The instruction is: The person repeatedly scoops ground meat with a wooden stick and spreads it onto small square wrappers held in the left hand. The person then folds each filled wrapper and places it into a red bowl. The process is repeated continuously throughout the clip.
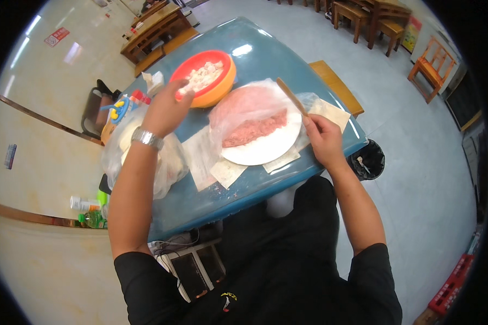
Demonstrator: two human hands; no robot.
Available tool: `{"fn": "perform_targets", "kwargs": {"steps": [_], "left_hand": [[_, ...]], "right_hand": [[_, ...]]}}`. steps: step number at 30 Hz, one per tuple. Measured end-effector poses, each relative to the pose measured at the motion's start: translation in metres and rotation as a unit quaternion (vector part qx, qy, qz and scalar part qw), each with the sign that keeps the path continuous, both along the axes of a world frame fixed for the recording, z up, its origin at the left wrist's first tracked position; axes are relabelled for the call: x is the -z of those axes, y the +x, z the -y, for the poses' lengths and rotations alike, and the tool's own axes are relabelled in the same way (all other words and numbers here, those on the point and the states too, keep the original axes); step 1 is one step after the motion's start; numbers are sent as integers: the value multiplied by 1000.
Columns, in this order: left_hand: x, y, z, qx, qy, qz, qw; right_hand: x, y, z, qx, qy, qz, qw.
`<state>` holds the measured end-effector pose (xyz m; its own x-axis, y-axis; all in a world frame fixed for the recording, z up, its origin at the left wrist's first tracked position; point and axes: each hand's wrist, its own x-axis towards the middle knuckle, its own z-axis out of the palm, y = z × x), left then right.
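Note:
My left hand (167, 111), with a metal watch on its wrist, reaches over the near left rim of a red and orange bowl (229, 81). Its fingertips are apart beside the small whitish folded dumplings (203, 77) inside. In my right hand (325, 141) is a flat wooden stick (290, 96), held over the right edge of a white plate (260, 154). Pink minced meat (255, 130) lies on that plate, partly covered by a clear plastic bag (241, 100). Thin pale wrapper sheets (229, 172) lie around the plate's near side.
Left of the plate, a clear plastic bag of pale wrappers (171, 160) sits under my left forearm. A blue and yellow item (119, 111) is behind it. Right of the blue-green table (184, 208) stand a wooden bench (336, 86) and a black bin (367, 160).

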<state>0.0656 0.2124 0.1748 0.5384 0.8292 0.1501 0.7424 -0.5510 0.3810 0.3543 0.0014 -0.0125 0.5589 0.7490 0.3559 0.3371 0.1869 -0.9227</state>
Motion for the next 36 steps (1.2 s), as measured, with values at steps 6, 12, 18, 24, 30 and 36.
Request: {"fn": "perform_targets", "kwargs": {"steps": [6,12,18,24,30,36], "left_hand": [[-12,-97,16,57,81,103,990],[-8,-176,18,-35,-39,33,998],[12,-186,32,-24,-46,-28,998],[23,-187,33,1,19,3,1000],[21,-187,37,4,22,21,1000],[22,-188,39,-25,18,24,999]], "right_hand": [[2,-3,0,8,14,9,1000],[0,-6,1,7,-11,29,999],[1,-7,0,11,-27,57,998],[-3,-11,2,25,-32,97,994],[-6,-14,2,32,-24,124,991],[-6,-15,1,23,-21,118,993]]}}
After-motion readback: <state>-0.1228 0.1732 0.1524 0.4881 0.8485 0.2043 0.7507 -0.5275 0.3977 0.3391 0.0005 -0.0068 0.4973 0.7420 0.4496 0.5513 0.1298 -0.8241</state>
